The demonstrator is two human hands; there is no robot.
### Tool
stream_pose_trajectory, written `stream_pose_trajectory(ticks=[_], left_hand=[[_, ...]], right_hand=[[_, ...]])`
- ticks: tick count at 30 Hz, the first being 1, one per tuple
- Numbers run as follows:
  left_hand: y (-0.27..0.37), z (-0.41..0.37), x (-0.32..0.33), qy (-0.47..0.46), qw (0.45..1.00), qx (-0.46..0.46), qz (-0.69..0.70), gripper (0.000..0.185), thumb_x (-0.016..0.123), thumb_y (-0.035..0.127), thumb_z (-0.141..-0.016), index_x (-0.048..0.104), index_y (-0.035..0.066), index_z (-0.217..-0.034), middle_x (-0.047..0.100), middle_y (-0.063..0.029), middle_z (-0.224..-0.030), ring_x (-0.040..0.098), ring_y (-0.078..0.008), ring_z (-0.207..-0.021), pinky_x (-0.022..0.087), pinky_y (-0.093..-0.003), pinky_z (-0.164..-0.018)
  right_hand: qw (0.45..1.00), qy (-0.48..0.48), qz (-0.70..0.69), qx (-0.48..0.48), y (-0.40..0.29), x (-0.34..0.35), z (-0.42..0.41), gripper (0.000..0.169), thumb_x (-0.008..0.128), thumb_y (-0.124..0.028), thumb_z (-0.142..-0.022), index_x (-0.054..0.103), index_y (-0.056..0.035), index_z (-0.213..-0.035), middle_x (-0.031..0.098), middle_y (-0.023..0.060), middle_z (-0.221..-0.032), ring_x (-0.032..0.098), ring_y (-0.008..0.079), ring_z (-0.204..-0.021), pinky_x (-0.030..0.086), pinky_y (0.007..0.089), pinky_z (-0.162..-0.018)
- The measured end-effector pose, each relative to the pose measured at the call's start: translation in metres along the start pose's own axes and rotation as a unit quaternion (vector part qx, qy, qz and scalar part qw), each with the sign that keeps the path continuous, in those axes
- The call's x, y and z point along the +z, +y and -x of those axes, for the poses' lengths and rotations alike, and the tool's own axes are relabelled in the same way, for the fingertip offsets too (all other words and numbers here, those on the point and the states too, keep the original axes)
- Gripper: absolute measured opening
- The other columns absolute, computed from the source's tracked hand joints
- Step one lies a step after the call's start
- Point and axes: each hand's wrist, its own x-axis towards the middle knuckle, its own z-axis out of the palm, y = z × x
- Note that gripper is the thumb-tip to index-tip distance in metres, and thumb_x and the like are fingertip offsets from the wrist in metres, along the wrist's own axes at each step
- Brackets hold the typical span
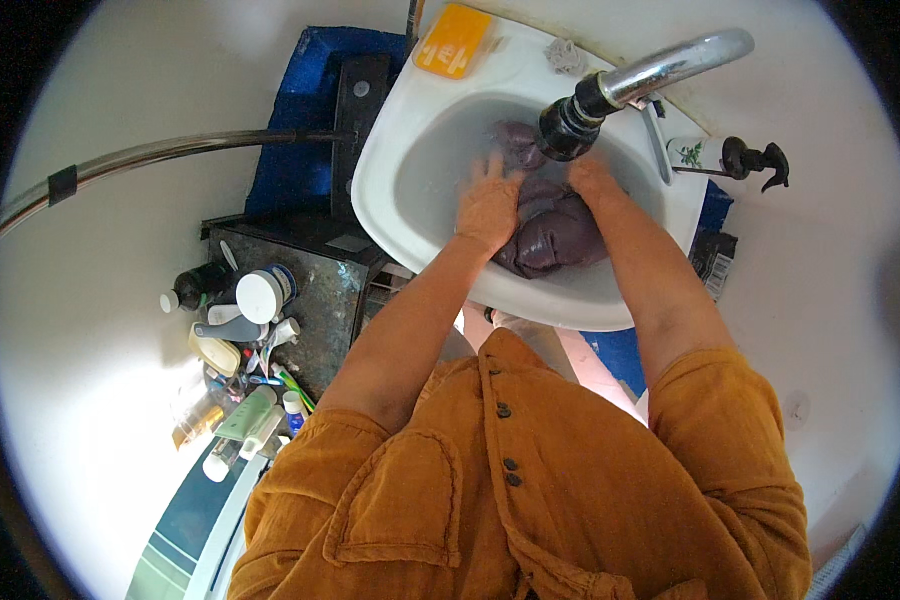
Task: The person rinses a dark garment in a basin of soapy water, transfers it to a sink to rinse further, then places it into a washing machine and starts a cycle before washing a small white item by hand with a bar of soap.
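A white washbasin (378, 176) in front of me holds cloudy water. In it lies a wet dark purple cloth (558, 236), bunched up, with one fold breaking the surface near the front and another part under the tap. My left hand (489, 202) rests palm down at the cloth's left edge, fingers apart and partly under water. On the cloth's right side, my right hand (594, 178) reaches into the water. Its fingers are blurred by the water and partly behind the tap head, so their grip is unclear. The chrome tap (645, 71) with its black nozzle hangs above the cloth.
On the basin's rim sit an orange soap box (453, 41) and a crumpled grey wad (564, 56). A pump bottle (701, 155) stands at the right corner. To the left, a dark cabinet (318, 315) carries a white tub (261, 296) and several toiletries. A curved metal rail (172, 154) crosses the left side.
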Motion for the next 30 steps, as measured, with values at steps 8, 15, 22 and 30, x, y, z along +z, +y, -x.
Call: stream_pose_trajectory(ticks=[8, 15, 22, 30], left_hand=[[0.001, -0.003, -0.001, -0.016, 0.999, -0.003, -0.038, 0.040, 0.067, 0.015, -0.077, 0.061, 0.016, -0.117, 0.038, -0.0157, -0.137, 0.040, -0.0374, -0.124, 0.040, -0.0536, -0.100], [0.004, -0.002, -0.003, -0.045, 0.999, -0.015, -0.022, 0.043, 0.069, 0.016, -0.077, 0.059, 0.013, -0.118, 0.037, -0.0156, -0.136, 0.036, -0.0380, -0.127, 0.041, -0.0539, -0.099], [0.004, 0.000, 0.000, 0.005, 1.000, 0.020, 0.022, 0.043, 0.070, 0.014, -0.074, 0.060, 0.012, -0.116, 0.037, -0.0152, -0.135, 0.038, -0.0390, -0.126, 0.043, -0.0515, -0.096], [-0.002, 0.000, 0.007, 0.008, 1.000, 0.006, 0.027, 0.036, 0.065, 0.011, -0.077, 0.062, 0.013, -0.113, 0.039, -0.0167, -0.134, 0.038, -0.0395, -0.126, 0.043, -0.0517, -0.096]], right_hand=[[0.999, 0.034, 0.024, -0.021, 0.006, 0.016, -0.009, 0.040, 0.043, -0.019, -0.092, 0.053, -0.0138, -0.131, 0.047, 0.0155, -0.138, 0.046, 0.0377, -0.124, 0.038, 0.0519, -0.102], [0.994, 0.009, 0.112, 0.003, -0.021, -0.033, 0.020, 0.035, 0.046, -0.020, -0.092, 0.060, -0.0156, -0.124, 0.055, 0.0118, -0.130, 0.053, 0.0323, -0.119, 0.044, 0.0485, -0.096], [0.981, 0.192, 0.019, -0.032, -0.023, -0.008, 0.003, 0.024, 0.053, -0.012, -0.085, 0.070, -0.0111, -0.103, 0.067, 0.0112, -0.107, 0.065, 0.0303, -0.100, 0.052, 0.0416, -0.083], [0.986, 0.165, -0.003, -0.031, -0.015, 0.001, -0.017, 0.023, 0.053, -0.015, -0.088, 0.070, -0.0082, -0.102, 0.069, 0.0134, -0.102, 0.066, 0.0308, -0.095, 0.052, 0.0420, -0.083]])
